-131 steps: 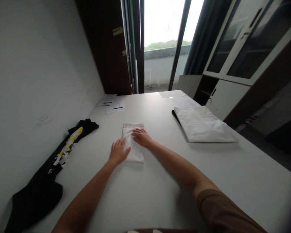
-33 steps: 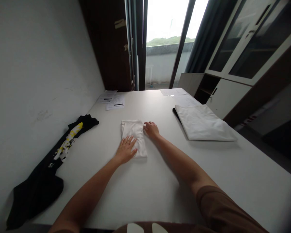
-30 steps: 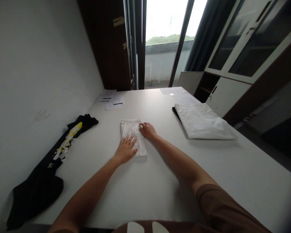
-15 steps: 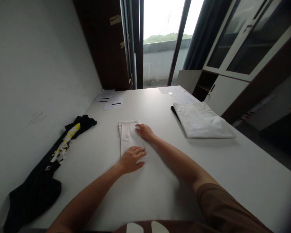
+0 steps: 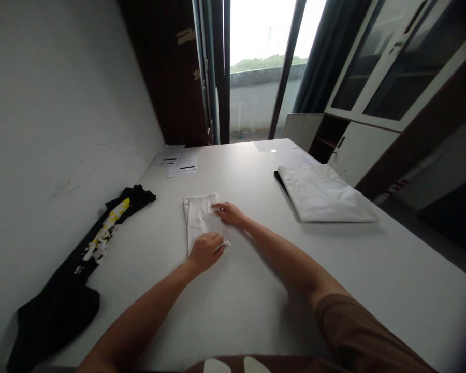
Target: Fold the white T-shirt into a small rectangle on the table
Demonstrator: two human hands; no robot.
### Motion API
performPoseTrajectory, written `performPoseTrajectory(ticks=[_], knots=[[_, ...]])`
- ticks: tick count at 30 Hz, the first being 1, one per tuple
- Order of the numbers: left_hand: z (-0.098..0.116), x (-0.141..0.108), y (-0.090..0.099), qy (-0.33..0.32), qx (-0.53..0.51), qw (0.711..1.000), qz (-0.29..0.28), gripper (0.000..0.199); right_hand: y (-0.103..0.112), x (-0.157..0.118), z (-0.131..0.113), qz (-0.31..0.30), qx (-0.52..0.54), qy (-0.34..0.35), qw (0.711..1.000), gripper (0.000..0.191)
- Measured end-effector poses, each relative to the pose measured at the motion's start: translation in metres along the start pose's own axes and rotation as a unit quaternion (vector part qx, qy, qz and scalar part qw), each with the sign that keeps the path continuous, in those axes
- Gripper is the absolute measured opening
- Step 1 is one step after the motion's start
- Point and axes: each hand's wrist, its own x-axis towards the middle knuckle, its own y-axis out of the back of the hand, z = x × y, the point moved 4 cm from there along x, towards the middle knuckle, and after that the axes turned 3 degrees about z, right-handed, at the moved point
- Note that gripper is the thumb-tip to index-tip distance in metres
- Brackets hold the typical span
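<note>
A small white folded cloth (image 5: pixel 202 220) lies on the white table (image 5: pixel 256 311), a little left of the middle. My left hand (image 5: pixel 206 252) is on its near edge, fingers curled round the lower right corner, which is slightly raised. At the cloth's upper right edge is my right hand (image 5: pixel 228 213), its fingers apart and its fingertips resting on the fabric.
A black garment (image 5: pixel 62 290) with a yellow and white print lies along the left wall. Papers (image 5: pixel 182 163) sit at the far left. On the right rests a larger folded white cloth (image 5: pixel 326 197) with something black under its left edge.
The small white cloth and both hands have shifted slightly left. The fingers of my left hand have closed at the cloth's lower right corner.
</note>
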Motion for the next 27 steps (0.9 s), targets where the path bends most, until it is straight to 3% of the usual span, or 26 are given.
performPoseTrajectory(ticks=[5, 11, 19, 23, 27], knots=[[-0.006, -0.002, 0.005, 0.042, -0.077, 0.994, 0.057, 0.011, -0.004, 0.001, 0.007, -0.019, 0.126, -0.018, 0.992, 0.044], [-0.005, -0.004, 0.008, 0.026, -0.125, 0.988, 0.086, 0.013, -0.01, 0.001, 0.008, -0.009, 0.164, 0.004, 0.986, 0.042], [-0.003, -0.004, 0.007, 0.001, -0.146, 0.986, 0.076, 0.013, -0.011, 0.002, 0.01, -0.019, 0.173, -0.021, 0.984, 0.048], [0.002, -0.003, 0.007, -0.025, -0.151, 0.987, 0.057, 0.014, -0.014, 0.002, 0.0, -0.031, 0.143, -0.05, 0.988, 0.046], [0.007, -0.004, 0.006, -0.051, -0.145, 0.988, 0.033, 0.013, -0.018, -0.002, -0.015, -0.027, 0.083, -0.037, 0.995, 0.042]])
